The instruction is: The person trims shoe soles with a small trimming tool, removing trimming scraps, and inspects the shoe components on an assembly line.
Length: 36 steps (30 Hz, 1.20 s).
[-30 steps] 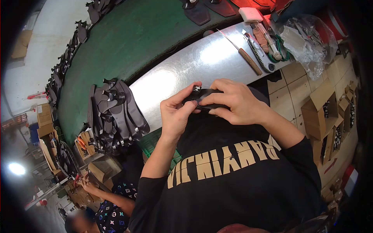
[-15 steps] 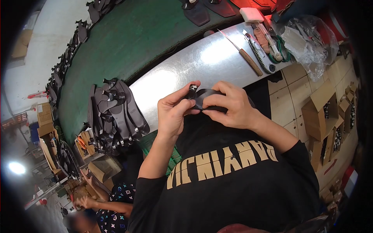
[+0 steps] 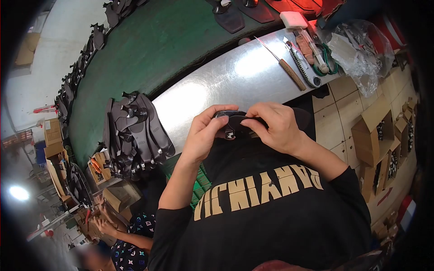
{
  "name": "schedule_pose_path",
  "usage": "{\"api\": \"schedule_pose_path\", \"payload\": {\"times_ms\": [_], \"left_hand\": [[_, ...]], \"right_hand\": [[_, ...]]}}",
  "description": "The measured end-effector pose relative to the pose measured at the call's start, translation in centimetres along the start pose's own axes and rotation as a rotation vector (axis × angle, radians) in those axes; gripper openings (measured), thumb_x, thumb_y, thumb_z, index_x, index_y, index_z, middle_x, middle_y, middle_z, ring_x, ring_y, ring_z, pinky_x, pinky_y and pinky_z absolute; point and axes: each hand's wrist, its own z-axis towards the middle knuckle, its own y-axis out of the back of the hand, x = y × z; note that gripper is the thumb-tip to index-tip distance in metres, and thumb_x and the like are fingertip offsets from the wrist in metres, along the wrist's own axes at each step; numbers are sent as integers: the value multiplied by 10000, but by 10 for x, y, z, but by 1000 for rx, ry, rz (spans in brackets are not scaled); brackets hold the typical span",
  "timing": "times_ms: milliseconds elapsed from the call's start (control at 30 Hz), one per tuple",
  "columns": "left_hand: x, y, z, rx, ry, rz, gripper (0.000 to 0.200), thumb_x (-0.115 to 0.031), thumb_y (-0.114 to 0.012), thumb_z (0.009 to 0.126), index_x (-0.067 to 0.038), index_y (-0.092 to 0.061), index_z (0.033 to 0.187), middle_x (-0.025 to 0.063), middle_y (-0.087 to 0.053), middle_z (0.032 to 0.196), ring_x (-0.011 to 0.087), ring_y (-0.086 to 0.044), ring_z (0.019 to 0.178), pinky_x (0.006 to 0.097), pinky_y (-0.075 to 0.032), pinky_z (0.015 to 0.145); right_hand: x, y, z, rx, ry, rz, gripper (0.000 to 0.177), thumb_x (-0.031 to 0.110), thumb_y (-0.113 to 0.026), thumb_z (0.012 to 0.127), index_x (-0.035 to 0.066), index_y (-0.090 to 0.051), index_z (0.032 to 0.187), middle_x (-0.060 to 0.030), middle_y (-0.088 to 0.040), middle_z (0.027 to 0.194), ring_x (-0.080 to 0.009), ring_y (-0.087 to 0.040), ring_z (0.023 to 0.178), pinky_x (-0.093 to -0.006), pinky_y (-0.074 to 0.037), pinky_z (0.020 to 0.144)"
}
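Note:
A dark shoe sole (image 3: pixel 237 121) is held between my two hands, in front of my chest near the bench's edge. My left hand (image 3: pixel 207 131) is closed around its heel end, thumb on top, and a small shiny piece shows just below the fingers. Thumb and fingertips of my right hand (image 3: pixel 276 125) pinch the sole's edge at mid-length. Beyond that hand the rounded far end of the sole (image 3: pixel 302 118) sticks out to the right. To the left of my left hand, a pile of similar dark soles (image 3: pixel 135 131) with shiny heels overhangs the bench.
On the metal bench (image 3: pixel 199 92) lie an awl (image 3: pixel 289 72), a cutter knife (image 3: pixel 302 63), a white block (image 3: pixel 293 19) and a plastic bag (image 3: pixel 361 49). Behind runs a green belt (image 3: pixel 149 45) edged with soles. Cardboard boxes (image 3: pixel 375 131) stand right; a co-worker's hand (image 3: pixel 106 226) is lower left.
The sole has been turned in my hands: the shiny piece was above my left fingers and is now below them. My right hand's fingers have shifted to a pinch on the edge.

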Motion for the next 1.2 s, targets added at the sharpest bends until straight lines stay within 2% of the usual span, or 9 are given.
{"api": "schedule_pose_path", "payload": {"times_ms": [300, 533, 633, 700, 767, 900, 1033, 1100, 1200], "left_hand": [[21, -1, 3, -100, -142, 274, 164, -99, -599, 899, 20, -635, 1006, 70, -671, 870, 92, -631, 707, 220, -549, 596], [10, -2, -4, -158, -118, 55, 112, -79, -690, 824, 7, -642, 875, 47, -621, 724, 97, -551, 518, 211, -466, 478], [10, 15, -6, -275, -273, 66, 119, -100, -675, 836, -2, -642, 896, 43, -622, 764, 101, -575, 585, 228, -476, 495], [12, 37, -5, -470, -401, -115, 135, -133, -638, 864, -13, -638, 927, 46, -634, 844, 112, -599, 675, 252, -489, 525], [12, 48, -7, -631, -346, -284, 256, -166, -588, 899, -16, -603, 1106, 72, -628, 1036, 154, -623, 899, 274, -530, 614], [49, 59, 6, -476, -129, -516, 431, -153, -539, 919, -20, -484, 1325, 118, -541, 1268, 224, -585, 1104, 309, -579, 749], [52, 43, 16, -318, 23, -821, 432, -197, -574, 906, -60, -475, 1304, 129, -536, 1268, 262, -577, 1134, 280, -578, 714], [50, 39, 22, -288, 81, -936, 405, -224, -592, 900, -61, -494, 1257, 128, -545, 1258, 275, -596, 1105, 272, -576, 696], [52, 29, 34, -270, 154, -1039, 359, -266, -619, 889, -57, -539, 1169, 122, -580, 1204, 267, -625, 1047, 259, -566, 668]], "right_hand": [[7, 1, 0, 55, -263, 214, 168, 124, -716, 799, 38, -574, 825, -109, -621, 682, -257, -605, 575, -339, -443, 520], [-7, 7, 24, 328, -401, 725, 173, 146, -687, 857, 0, -621, 791, 2, -539, 611, -41, -459, 610, -242, -388, 556], [-23, 15, 45, 190, -264, 470, 158, 140, -676, 860, -5, -621, 828, -20, -583, 687, -65, -510, 649, -244, -408, 577], [-36, 30, 64, -276, 20, 86, 202, 104, -663, 821, 7, -633, 996, -137, -637, 987, -277, -618, 905, -347, -484, 777], [-59, 40, 69, -430, 58, -201, 270, 81, -643, 816, 7, -620, 1075, -165, -623, 1082, -335, -594, 989, -404, -463, 869], [-93, 12, 41, -277, -164, -652, 285, 40, -604, 821, 5, -614, 1103, -171, -585, 957, -366, -539, 880, -420, -450, 805], [-105, 4, 25, -206, -137, -499, 250, 26, -579, 827, 40, -629, 1072, -162, -565, 899, -341, -539, 829, -409, -452, 740], [-76, 7, 23, -189, -167, -124, 268, 13, -539, 860, 58, -631, 1108, -118, -582, 817, -234, -578, 741, -336, -465, 680], [-23, -5, 7, 161, -394, 465, 500, 5, -502, 890, 95, -473, 1380, 5, -565, 682, -53, -503, 641, -226, -431, 626]]}}
